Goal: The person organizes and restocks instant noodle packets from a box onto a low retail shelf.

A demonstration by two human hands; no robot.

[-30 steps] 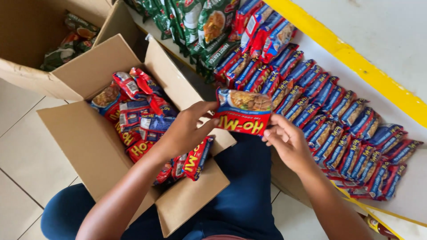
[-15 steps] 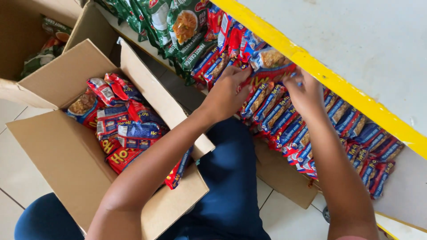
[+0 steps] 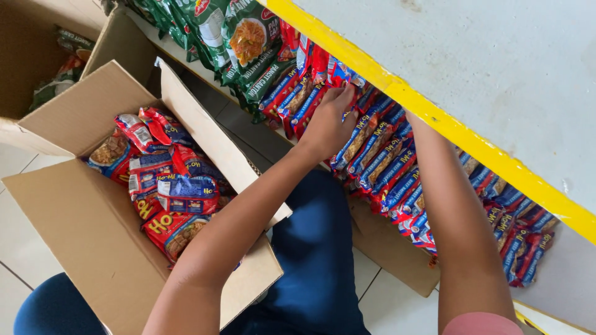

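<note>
A person's left hand (image 3: 326,127) is pressing, fingers spread, on the red-and-blue noodle packets (image 3: 379,158) standing in a row under the yellow-edged shelf (image 3: 434,118), while the right hand's grip is going unseen behind that edge, right of the open cardboard box (image 3: 81,223).

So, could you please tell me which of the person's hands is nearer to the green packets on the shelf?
The left hand. It rests on the row of red and blue packets just beside the green packets. The right hand is hidden under the yellow-edged shelf, farther along the row.
</note>
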